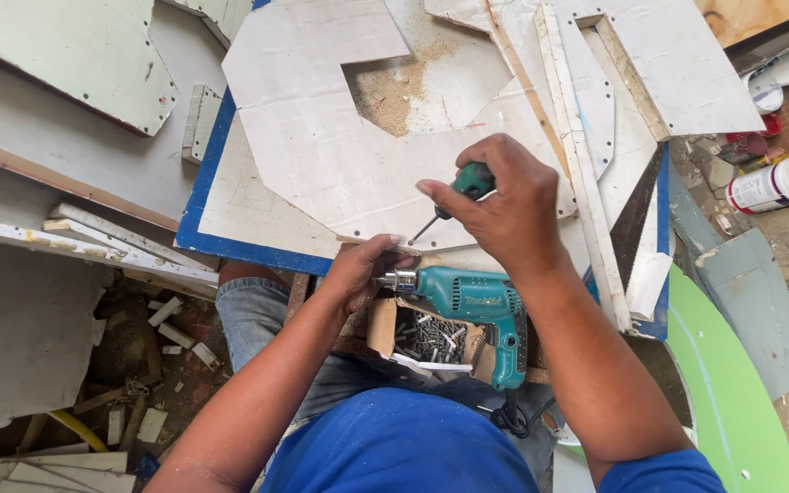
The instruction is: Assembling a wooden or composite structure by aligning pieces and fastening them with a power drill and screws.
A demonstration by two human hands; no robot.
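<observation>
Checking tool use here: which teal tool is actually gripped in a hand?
The screwdriver, gripped by the right hand; the teal drill lies unheld on the lap.

— What is the work carried on?
— A blue-edged board (195,239), on which a pale cut panel (321,137) and a handsaw (636,219) are laid.
— And sawdust?
— Sawdust (394,91) is seen in the panel's notch.
</observation>
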